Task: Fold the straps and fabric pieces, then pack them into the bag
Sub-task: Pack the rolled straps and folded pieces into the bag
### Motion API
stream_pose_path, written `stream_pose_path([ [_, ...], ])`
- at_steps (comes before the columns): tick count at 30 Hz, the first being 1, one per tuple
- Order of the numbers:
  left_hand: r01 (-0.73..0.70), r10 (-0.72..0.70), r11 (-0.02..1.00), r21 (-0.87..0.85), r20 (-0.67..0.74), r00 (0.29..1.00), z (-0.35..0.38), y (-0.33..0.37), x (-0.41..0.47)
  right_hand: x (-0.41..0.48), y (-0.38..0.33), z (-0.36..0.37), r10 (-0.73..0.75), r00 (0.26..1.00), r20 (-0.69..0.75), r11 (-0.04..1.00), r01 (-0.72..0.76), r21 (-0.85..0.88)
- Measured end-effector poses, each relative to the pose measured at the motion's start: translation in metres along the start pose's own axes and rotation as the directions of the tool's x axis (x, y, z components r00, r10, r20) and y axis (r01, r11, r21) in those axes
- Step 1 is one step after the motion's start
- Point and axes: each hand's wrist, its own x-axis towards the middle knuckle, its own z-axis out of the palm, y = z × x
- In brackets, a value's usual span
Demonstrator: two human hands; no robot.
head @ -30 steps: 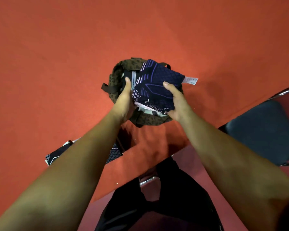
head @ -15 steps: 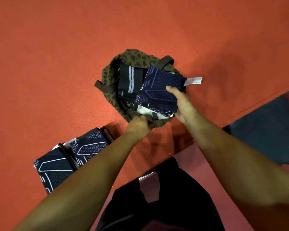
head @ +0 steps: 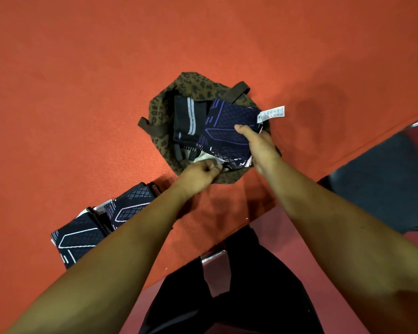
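Here the right hand (head: 261,148) grips the folded navy piece (head: 227,124) over the bag (head: 196,83), whose 6 o'clock rim the left hand (head: 198,173) pinches.

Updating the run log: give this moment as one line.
left hand: pinches near rim of leopard-print fabric bag | right hand: holds folded navy purple-lined fabric piece over bag | unpacked: folded navy white-lined fabric pieces on red-covered table

Orange-covered table (head: 82,92) — to its right, a dark-blue chair seat (head: 384,179) on reddish floor (head: 275,230).
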Motion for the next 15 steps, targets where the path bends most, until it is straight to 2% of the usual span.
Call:
stream_pose_path([
  [2, -0.004, 0.017, 0.987, -0.158, 0.082, 0.996, -0.001, 0.001, -0.003, -0.002, -0.002, 0.001, 0.005, 1.000, 0.021, 1.000, -0.005, -0.020],
  [4, -0.013, 0.051, 0.984, -0.180, 0.207, 0.977, -0.004, -0.002, -0.006, -0.005, -0.003, 0.002, 0.000, 0.999, 0.042, 0.999, 0.002, -0.039],
  [7, -0.106, 0.101, 0.994, -0.001, 0.292, 0.951, -0.008, -0.004, -0.011, -0.007, -0.002, 0.000, -0.008, 0.997, 0.078, 0.998, 0.013, -0.056],
  [9, -0.188, 0.135, 0.973, 0.133, 0.332, 0.934, -0.010, -0.002, -0.014, -0.007, -0.001, -0.003, 0.036, 0.991, 0.133, 0.999, -0.035, -0.009],
  [12, -0.218, 0.139, 0.955, 0.201, 0.347, 0.927, -0.004, -0.008, -0.016, -0.008, 0.000, -0.004, 0.089, 0.976, 0.201, 0.996, -0.091, 0.003],
  [15, -0.227, 0.144, 0.944, 0.238, 0.322, 0.936, -0.002, -0.013, -0.018, -0.003, 0.004, -0.005, -0.021, 0.993, 0.118, 0.999, 0.024, -0.026],
])
